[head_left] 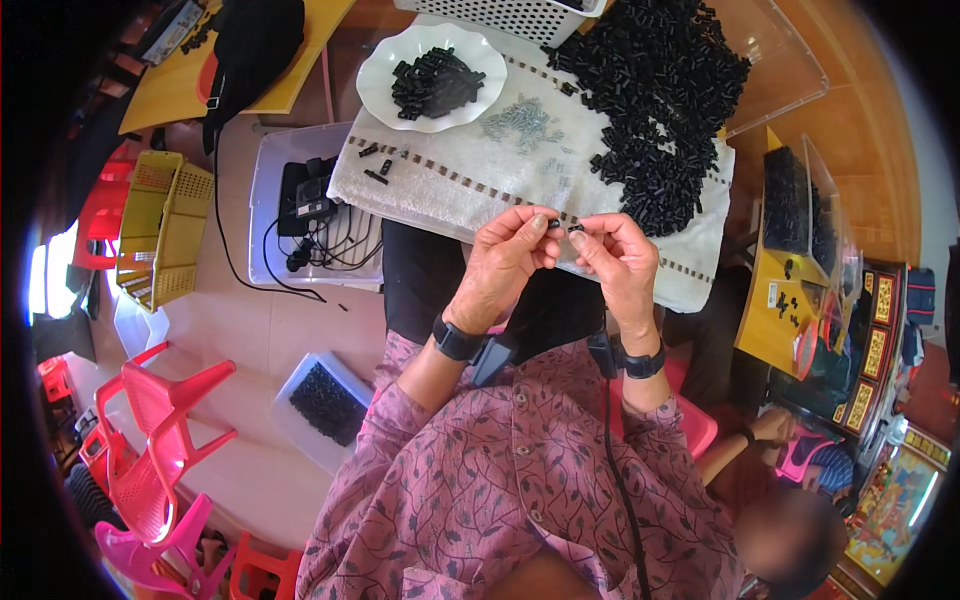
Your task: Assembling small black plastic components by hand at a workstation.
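Over the near edge of the towel-covered table, my left hand pinches a small black plastic piece between thumb and fingertips. Close beside it, my right hand grips another small black piece the same way. The fingertips nearly meet, and the fingers partly cover both pieces. Ahead of my hands lies a scatter of small, shiny metal pins. To their right spreads a large heap of black plastic pieces. A white scalloped plate at the far left carries more black pieces.
A few loose black parts lie at the towel's left. A white perforated basket stands at the back. On the floor at left are a clear bin with cables, a tub of black pieces and pink stools. Another person sits at right.
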Demonstrator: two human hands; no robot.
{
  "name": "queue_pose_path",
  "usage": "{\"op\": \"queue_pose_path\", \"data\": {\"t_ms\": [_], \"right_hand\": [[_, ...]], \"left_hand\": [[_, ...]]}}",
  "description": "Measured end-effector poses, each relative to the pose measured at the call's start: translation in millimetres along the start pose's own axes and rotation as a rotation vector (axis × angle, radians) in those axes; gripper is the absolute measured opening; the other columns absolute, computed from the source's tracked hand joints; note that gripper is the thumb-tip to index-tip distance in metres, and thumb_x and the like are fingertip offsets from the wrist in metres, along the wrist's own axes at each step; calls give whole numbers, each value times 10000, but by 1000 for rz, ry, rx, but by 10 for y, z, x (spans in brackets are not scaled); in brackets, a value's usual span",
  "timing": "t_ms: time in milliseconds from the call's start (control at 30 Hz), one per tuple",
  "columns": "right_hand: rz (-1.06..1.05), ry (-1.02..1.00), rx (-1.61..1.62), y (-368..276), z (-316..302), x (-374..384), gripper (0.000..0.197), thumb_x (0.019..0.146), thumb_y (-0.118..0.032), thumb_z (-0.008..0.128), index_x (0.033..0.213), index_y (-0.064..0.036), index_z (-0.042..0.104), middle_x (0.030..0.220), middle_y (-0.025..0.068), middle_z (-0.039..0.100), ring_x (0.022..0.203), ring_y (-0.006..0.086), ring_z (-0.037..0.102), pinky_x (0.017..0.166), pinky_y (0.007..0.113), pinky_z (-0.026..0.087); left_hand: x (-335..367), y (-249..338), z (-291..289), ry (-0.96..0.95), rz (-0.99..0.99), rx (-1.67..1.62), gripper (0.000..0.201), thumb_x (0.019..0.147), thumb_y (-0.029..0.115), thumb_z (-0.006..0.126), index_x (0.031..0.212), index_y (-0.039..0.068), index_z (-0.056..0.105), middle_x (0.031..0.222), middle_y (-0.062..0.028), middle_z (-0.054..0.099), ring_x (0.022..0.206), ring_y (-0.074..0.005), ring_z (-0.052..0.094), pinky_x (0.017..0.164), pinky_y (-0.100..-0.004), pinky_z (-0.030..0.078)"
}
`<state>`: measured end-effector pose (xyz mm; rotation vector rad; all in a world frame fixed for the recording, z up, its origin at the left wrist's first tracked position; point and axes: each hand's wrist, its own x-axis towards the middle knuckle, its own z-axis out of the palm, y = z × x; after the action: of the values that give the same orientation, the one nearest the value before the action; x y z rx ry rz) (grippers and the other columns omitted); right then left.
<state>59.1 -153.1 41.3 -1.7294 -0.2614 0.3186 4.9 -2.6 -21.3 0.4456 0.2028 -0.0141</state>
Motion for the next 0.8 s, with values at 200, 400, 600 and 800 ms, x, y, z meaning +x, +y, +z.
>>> {"op": "queue_pose_path", "data": {"t_ms": [200, 400, 600, 800], "right_hand": [[-5, -3, 54, -7, 27, 3, 127, 899, -49, 725, 993, -3, 654, 779, -8, 670, 660, 34, 572, 594, 182, 464], [-41, -16, 67, 38, 58, 12, 137, 901, -83, 731, 992, -16, 653, 783, -11, 662, 664, 43, 591, 590, 186, 462], [-36, -14, 83, 37, 78, 13, 126, 891, -40, 731, 983, -11, 651, 778, -15, 656, 684, 37, 586, 616, 187, 473], [-23, -8, 87, 56, 83, 16, 116, 884, -6, 728, 970, -6, 651, 759, -24, 639, 683, 31, 564, 617, 186, 461]], "left_hand": [[-7, 2, 34, -5, -2, 7, 201, 1022, 122, 550, 1144, -2, 649, 952, -77, 685, 790, -124, 631, 709, -254, 520], [-7, -9, 29, -18, 11, 38, 188, 1022, 113, 548, 1133, 5, 654, 917, -54, 674, 793, -120, 640, 706, -251, 523], [-1, -21, 11, -25, 16, 58, 188, 1023, 117, 548, 1134, 8, 655, 914, -52, 676, 802, -119, 648, 704, -247, 527], [2, -33, 0, -15, 28, 90, 191, 1022, 128, 555, 1133, 11, 657, 900, -47, 680, 788, -114, 650, 702, -243, 526]]}}
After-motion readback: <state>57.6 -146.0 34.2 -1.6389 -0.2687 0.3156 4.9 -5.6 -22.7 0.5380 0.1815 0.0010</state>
